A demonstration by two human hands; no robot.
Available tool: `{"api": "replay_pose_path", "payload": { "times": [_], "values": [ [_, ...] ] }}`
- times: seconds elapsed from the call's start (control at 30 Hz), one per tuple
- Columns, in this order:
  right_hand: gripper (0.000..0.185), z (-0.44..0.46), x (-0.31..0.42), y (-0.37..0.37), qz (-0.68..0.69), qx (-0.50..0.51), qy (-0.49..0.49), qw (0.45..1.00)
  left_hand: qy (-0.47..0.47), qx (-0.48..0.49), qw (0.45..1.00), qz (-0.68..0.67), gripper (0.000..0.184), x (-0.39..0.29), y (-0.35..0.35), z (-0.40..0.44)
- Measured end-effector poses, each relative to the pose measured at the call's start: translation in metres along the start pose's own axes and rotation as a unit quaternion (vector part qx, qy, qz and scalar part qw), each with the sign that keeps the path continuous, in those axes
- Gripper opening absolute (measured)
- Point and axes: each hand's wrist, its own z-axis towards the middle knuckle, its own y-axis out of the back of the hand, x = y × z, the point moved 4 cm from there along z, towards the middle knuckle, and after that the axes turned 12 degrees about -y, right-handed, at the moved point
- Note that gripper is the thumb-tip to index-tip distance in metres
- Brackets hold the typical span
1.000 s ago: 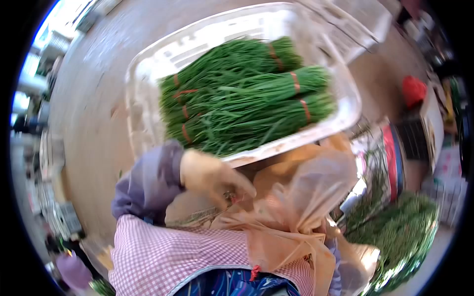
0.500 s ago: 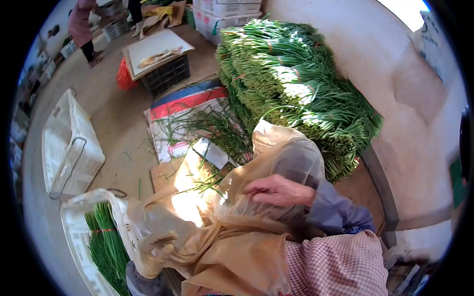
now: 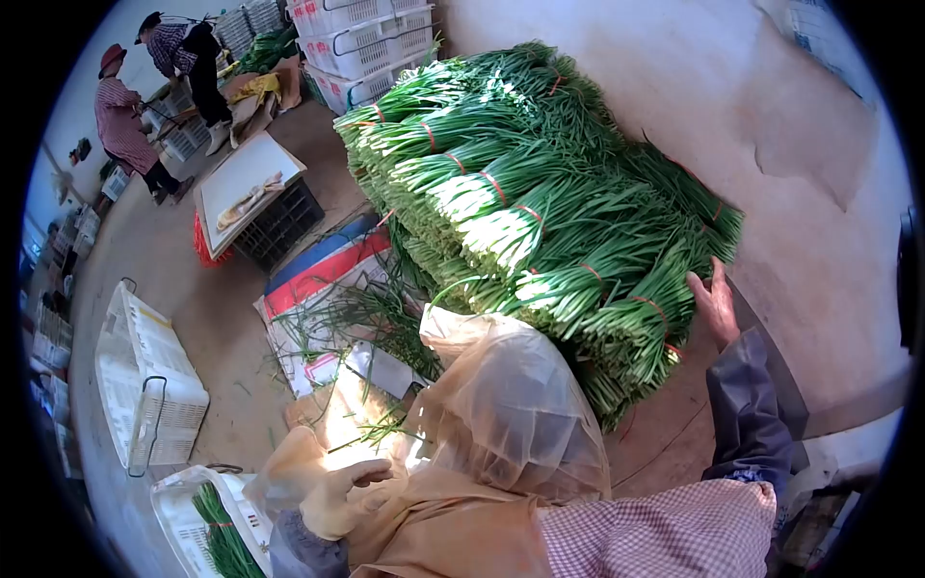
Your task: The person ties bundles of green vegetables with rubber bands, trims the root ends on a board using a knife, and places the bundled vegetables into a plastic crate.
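A big pile of chive bundles [image 3: 540, 183], tied with red bands, lies in front of me against the wall. My bare right hand [image 3: 715, 303] is at the pile's right end, fingers stretched and apart beside the leaves of the nearest bundle [image 3: 641, 318]; whether it touches them I cannot tell. In a pale glove, my left hand [image 3: 342, 496] is over my lap at the tan apron [image 3: 453, 530], fingers curved and apart, nothing visible in them. Translucent sheeting [image 3: 520, 405] covers my knee. Loose chives [image 3: 371, 303] lie left of the pile.
At lower left a white crate [image 3: 173, 501] holds a banded chive bundle [image 3: 226, 530]; another white crate [image 3: 159, 385] stands beyond. A board [image 3: 246, 173] rests on a black crate [image 3: 279, 226]. Stacked crates [image 3: 371, 48] and two people [image 3: 125, 116] are at the back.
My right hand has moved from above my lap rightward and forward to the pile's right end. My gloved left hand stays near the lap. The view has shifted, showing the people more fully.
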Motion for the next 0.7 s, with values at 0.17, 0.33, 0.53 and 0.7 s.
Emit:
{"api": "replay_pose_path", "payload": {
  "times": [0.17, 0.33, 0.53, 0.7],
  "values": [
    [0.041, 0.054, 0.057, -0.013, 0.158, 0.127, 0.019, 0.979, -0.009, 0.025, 1.000, 0.010, 0.051, -0.005, -0.005, 0.053],
    [0.031, 0.099, 0.188, -0.047, 0.189, 0.271, 0.031, 0.943, 0.026, 0.030, 0.999, -0.023, 0.050, 0.016, 0.008, 0.087],
    [0.033, 0.226, 0.214, -0.167, 0.271, 0.189, -0.041, 0.943, 0.078, -0.002, 0.996, -0.052, 0.047, 0.080, 0.027, 0.103],
    [0.037, 0.316, 0.229, -0.240, 0.234, 0.063, -0.039, 0.969, 0.163, -0.028, 0.985, -0.044, 0.044, 0.103, 0.036, 0.127]
  ]
}}
